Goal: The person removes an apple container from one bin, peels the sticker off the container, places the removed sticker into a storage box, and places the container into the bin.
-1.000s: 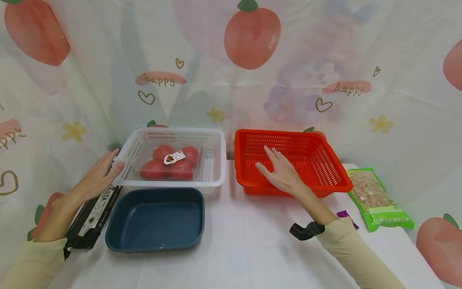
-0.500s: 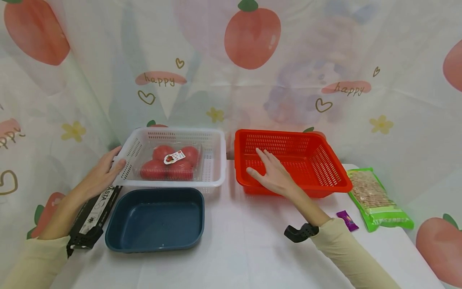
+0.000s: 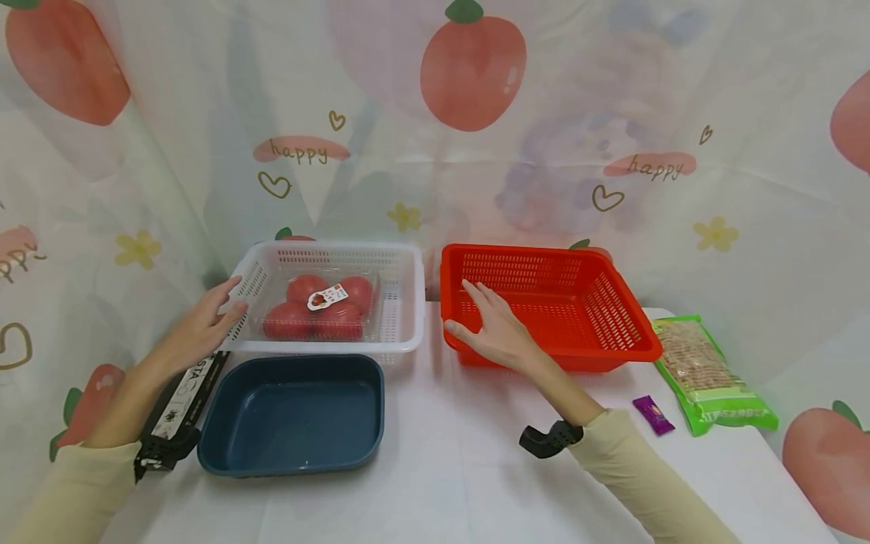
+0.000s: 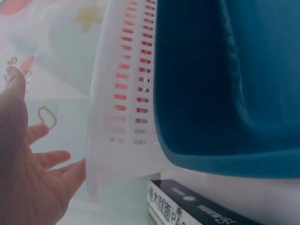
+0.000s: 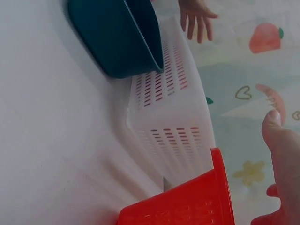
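My left hand (image 3: 199, 325), fingers stretched out and holding nothing, hovers at the left end of the white basket (image 3: 413, 302). Inside that basket lies a clear plastic box of red tomato-like fruit (image 3: 322, 306) with a white label. In the left wrist view the fingers (image 4: 70, 176) come close to the basket's rim; I cannot tell whether they touch. My right hand (image 3: 499, 332) is spread above the left front part of the red basket (image 3: 578, 283), with nothing in its grasp. A dark blue tub (image 3: 292, 415) stands in front of the white basket.
A black pasta box (image 3: 180, 404) lies left of the tub, partly behind the left arm. On the right are a green-edged bag of pale brown food (image 3: 707, 370) and a small purple packet (image 3: 654, 415). A patterned curtain (image 3: 435, 189) hangs behind the baskets.
My right hand has shifted left over the red basket, uncovering the purple packet. The left hand has edged right, its fingers now overlapping the white basket's left end. Baskets and tub stay put.
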Available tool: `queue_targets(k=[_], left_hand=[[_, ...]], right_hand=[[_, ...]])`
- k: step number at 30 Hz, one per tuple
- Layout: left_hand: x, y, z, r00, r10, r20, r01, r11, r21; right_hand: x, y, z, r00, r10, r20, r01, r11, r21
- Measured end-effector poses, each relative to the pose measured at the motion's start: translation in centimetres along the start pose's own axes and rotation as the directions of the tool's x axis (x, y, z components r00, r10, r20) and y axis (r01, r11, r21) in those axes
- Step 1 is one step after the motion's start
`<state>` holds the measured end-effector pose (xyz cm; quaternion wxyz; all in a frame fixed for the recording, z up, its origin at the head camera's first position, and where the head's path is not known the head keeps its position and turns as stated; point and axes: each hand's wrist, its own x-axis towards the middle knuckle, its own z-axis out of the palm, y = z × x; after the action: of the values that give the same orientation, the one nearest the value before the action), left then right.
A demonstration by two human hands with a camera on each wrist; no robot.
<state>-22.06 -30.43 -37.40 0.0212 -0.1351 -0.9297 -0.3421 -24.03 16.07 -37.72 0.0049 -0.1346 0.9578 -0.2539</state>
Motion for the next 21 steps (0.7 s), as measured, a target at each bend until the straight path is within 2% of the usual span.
queue_targets(k=[5,14,17,21], left_hand=[[0.3,0.0,0.3,1.0,0.009,0.009,-0.009,1.0,-0.023],[0.6,0.0,0.8,1.0,0.01,0.005,-0.01,1.0,0.008],[0.9,0.0,1.0,1.0,0.017,0.002,-0.017,1.0,-0.004],[1.4,0.3,1.4,1.0,0.015,0.015,-0.015,1.0,-0.021]], right_hand=[[0.2,-0.7,0.4,0.999,-0.012,-0.035,0.013,0.999,0.046],[0.4,-2.1,1.3,0.996,-0.03,-0.085,0.041,0.991,0.127],[0.6,-3.0,1.6,0.993,-0.037,-0.113,0.057,0.983,0.173],[0.9,-4.2,2.2,0.986,-0.081,-0.149,0.118,0.96,0.255]])
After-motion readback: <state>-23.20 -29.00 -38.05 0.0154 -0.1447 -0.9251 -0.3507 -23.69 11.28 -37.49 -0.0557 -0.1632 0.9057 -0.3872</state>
